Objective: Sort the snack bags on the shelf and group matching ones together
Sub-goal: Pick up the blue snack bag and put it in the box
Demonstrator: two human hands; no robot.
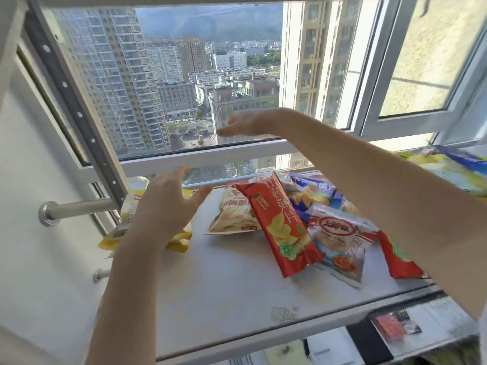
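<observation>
Nearest the lens, the left forearm point(126, 299) rises from 6 o'clock and the right forearm point(395, 196) reaches in from 3 o'clock.

On the white shelf point(224, 285) a loose pile of snack bags sits just right of centre. A long red bag point(279, 225) lies tilted on top. It overlaps a cream bag point(234, 212) at its 10 o'clock and a white-and-red bag point(340, 238) at its 4 o'clock. A blue bag point(313, 193) lies behind, at its 1 o'clock. A second red bag point(398, 262) shows at 4 o'clock, partly hidden by the right forearm. Apart from the pile, at 9 o'clock, yellow bags point(180, 239) lie at the shelf's left end.

The left hand point(168, 204) is released, fingers straight and spread over the yellow bags; I cannot tell whether it touches them. The right hand point(245, 122), raised at 12 o'clock before the window point(200, 88), is blurred. Its fingers are loosely extended and grasp nothing.

A metal rod point(76, 208) juts from the wall at 9 o'clock. More yellow and blue bags point(453, 172) lie at 2 o'clock. High-rise buildings point(118, 75) fill the glass.
</observation>
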